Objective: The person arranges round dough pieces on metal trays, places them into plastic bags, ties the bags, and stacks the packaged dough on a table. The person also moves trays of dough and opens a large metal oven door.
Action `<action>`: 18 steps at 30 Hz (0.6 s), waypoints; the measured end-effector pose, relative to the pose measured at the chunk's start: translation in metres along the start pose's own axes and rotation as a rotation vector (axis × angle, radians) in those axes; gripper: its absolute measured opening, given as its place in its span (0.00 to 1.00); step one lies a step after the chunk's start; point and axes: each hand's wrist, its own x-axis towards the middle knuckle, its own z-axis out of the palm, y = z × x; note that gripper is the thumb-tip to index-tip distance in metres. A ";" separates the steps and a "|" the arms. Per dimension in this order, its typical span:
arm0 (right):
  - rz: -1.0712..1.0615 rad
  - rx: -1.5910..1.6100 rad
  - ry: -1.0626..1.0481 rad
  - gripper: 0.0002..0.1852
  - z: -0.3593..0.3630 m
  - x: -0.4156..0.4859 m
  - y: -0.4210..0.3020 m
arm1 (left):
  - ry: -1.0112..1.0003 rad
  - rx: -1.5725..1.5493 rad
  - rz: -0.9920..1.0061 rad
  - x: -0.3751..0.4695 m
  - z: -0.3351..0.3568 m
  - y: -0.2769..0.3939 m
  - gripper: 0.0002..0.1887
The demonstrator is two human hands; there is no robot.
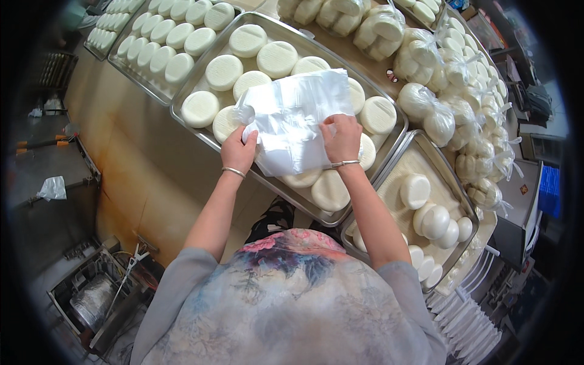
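A stack of thin, clear plastic bags hangs flat between my two hands, above a metal tray. My left hand pinches the bags at their left edge, thumb on top. At their right side, my right hand grips the plastic with bent fingers. Round white buns lie spaced out on the tray below. The bags cover some of the buns in the middle.
Tied plastic bags of buns crowd the table at the upper right. A smaller tray with several white buns adjoins on the right. Further trays of buns stand at the upper left. An open machine sits at the lower left.
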 end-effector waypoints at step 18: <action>0.044 0.175 0.172 0.13 -0.026 -0.010 0.014 | 0.076 0.094 -0.037 -0.003 0.009 -0.002 0.15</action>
